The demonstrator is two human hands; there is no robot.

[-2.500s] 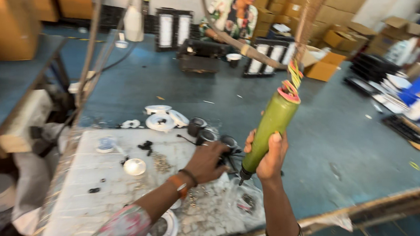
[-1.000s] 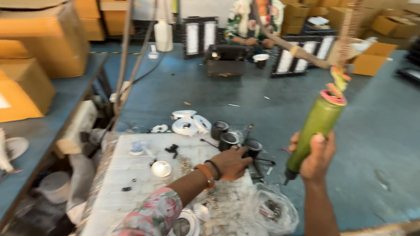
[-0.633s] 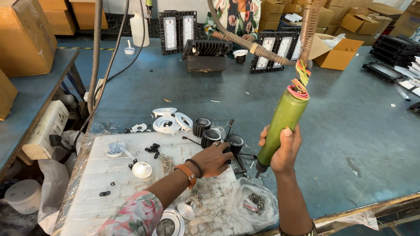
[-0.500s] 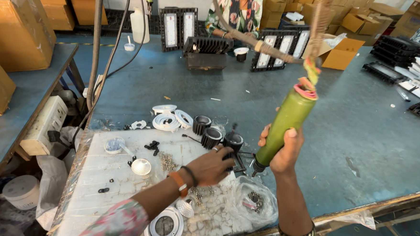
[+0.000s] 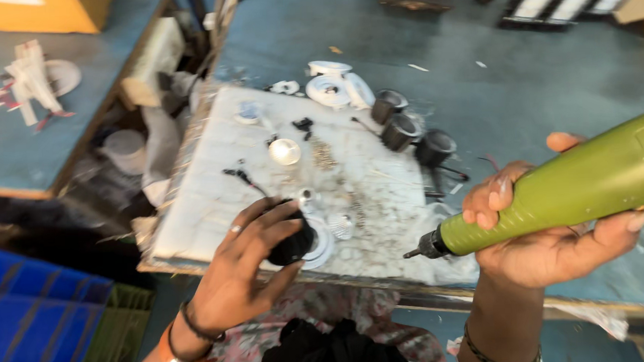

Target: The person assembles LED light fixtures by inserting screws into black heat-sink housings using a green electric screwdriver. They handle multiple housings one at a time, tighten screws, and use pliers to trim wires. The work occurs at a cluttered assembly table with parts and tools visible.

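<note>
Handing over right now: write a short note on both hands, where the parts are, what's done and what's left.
Left hand: fingers closed over a black round housing seated on a white ring at the near edge of the white work pad.
Right hand: gripping the green electric screwdriver, tip in the air, right of the housing, not touching it.
Three more black housings stand at the pad's far right; white rings lie beyond them; loose screws mid-pad.
Done: housing placed on ring. Left: the driver has not yet met it.
</note>
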